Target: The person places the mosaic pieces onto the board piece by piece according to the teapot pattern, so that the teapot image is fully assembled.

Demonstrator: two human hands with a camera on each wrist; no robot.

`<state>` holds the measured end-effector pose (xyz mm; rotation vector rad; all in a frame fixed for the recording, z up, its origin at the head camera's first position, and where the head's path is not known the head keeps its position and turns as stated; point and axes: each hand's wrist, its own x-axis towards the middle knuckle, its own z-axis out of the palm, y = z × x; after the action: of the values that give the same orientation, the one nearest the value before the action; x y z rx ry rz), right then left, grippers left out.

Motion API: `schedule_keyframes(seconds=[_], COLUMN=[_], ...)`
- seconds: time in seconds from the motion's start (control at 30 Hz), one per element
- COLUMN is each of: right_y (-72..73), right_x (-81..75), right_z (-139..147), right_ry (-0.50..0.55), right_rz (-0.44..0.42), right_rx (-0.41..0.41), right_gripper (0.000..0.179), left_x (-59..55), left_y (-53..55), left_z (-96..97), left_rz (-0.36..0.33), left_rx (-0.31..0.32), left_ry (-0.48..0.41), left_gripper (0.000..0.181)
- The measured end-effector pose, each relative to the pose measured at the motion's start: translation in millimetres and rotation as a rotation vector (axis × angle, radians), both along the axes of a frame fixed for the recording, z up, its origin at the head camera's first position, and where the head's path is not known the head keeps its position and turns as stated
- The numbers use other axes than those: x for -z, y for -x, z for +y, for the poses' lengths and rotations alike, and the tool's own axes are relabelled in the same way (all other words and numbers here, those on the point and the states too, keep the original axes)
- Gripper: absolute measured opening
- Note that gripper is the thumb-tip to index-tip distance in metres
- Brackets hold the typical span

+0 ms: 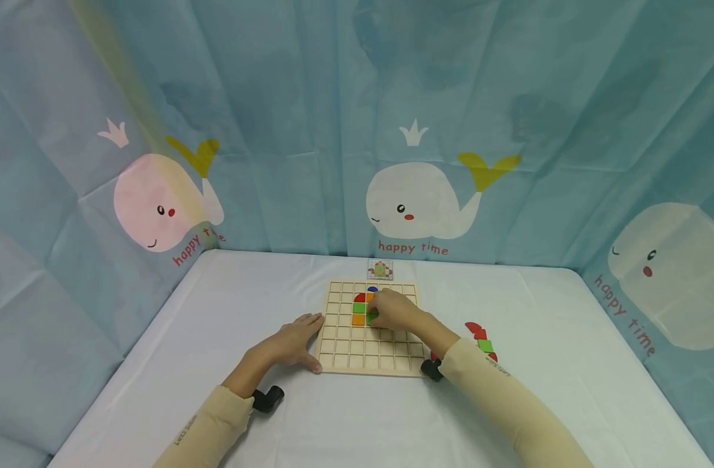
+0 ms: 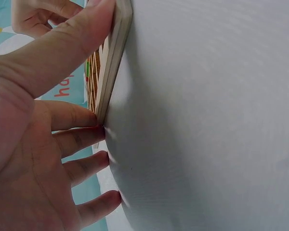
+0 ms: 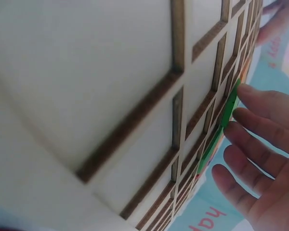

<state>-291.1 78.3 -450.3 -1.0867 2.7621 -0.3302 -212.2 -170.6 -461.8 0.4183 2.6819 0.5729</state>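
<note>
A wooden grid board (image 1: 357,364) lies on the white table. My left hand (image 1: 294,341) rests at its left side with fingers spread and fairly straight; the thumb presses the near corner, and the fingertips touch the cloth in the left wrist view. My right hand (image 1: 395,311) is over the board's upper middle. In the right wrist view its thumb and fingertips pinch a green square (image 3: 230,105), slightly tilted at its cell. Beside it on the board lie another green square (image 1: 359,308), an orange square (image 1: 358,320), a red curved piece (image 1: 359,298) and a blue piece (image 1: 372,288).
A small pattern card (image 1: 380,269) lies beyond the board. Right of the board are several loose pieces, among them a green square (image 1: 485,346) and a red curved piece (image 1: 473,326); my right forearm partly hides this group. Blue whale-print curtains (image 1: 287,195) surround the table.
</note>
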Motion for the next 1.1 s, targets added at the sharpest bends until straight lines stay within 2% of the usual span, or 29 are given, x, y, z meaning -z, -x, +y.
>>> schedule_keyframes(seconds=[0.2,0.33,0.5,0.67,0.77,0.93,1.1], right_y=[-1.7,-3.6,-7.3,-11.6,-15.9,-26.2,-37.5], right_x=[-1.8,-6.8,-23.2,-42.6,-48.3,-45.5,-36.6], right_z=[-2,3,22,48,66,93,117], right_ry=[0.02,0.03,0.063,0.074,0.064,0.042,0.017], right_rz=[0.002,-0.011,-0.008,-0.007,0.001,-0.044,-0.069], right_rx=[-0.022,0.003,0.048,0.089,0.129,0.193,0.214], right_gripper=[0.012,0.014,0.021,0.021,0.02,0.022,0.02], left_x=[-0.5,0.6,1.6,1.4,-0.1,-2.0,-3.2], left_y=[-0.1,-0.6,-1.4,-0.7,0.1,0.9,-0.1], left_z=[-1.2,-0.4,0.1,-1.2,-1.8,-2.1,-1.2], left_rz=[0.0,-0.004,-0.011,-0.003,0.0,0.001,-0.003], left_rx=[-0.001,-0.002,-0.002,0.003,0.01,0.017,0.011], left_ry=[-0.003,-0.002,0.001,-0.005,-0.009,-0.003,0.0], left_gripper=[0.107,0.107,0.107,0.107,0.107,0.108,0.108])
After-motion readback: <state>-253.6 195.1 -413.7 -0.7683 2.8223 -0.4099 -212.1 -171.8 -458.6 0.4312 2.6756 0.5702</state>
